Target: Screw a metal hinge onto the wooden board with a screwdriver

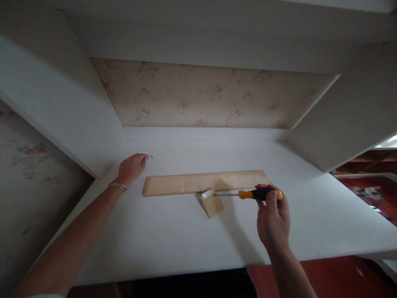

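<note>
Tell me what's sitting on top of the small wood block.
A small metal hinge lies on the small wood block, bridging onto the long board. The screwdriver tip meets it. Any screws under the tip are too small to see.

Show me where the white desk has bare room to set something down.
Bare desk lies between the long board and the near edge, and right of the right hand holding the screwdriver. It is crowded around the hinge, small block, and left hand by the screws.
</note>
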`<state>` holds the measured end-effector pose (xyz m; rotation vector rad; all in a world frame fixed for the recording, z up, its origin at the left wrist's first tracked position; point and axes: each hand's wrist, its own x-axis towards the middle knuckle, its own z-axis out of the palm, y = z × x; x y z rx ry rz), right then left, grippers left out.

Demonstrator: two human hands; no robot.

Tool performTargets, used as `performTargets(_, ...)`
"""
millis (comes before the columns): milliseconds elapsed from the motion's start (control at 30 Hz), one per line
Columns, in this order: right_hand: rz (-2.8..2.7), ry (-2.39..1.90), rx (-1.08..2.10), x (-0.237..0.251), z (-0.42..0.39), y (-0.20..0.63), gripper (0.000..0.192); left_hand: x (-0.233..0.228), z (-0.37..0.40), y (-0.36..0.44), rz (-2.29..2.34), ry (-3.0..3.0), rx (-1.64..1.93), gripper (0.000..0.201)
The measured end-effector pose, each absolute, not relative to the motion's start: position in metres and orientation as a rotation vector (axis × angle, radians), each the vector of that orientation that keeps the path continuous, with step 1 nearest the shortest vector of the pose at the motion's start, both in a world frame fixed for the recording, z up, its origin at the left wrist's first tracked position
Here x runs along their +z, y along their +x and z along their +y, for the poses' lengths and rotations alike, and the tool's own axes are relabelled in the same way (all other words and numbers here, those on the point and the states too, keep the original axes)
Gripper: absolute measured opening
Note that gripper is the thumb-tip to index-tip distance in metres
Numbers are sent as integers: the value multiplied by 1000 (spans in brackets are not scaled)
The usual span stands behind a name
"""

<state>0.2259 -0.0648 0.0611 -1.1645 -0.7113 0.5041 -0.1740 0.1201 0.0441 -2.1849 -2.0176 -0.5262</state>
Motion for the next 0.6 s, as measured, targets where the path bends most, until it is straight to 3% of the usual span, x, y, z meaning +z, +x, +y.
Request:
performTargets(200,-787,-1053,587,80,-45,210,21,57,27,-97,-1994,-2647,-826,29)
performTargets(433,-1283,-1456,164,96,-36,207,26,28,-28,-24,-1994,-3143,-826,34)
performTargets(600,-1416,-1678,-65,103,-26,211,36,9,-21,6,-2434,-3189,-756,43)
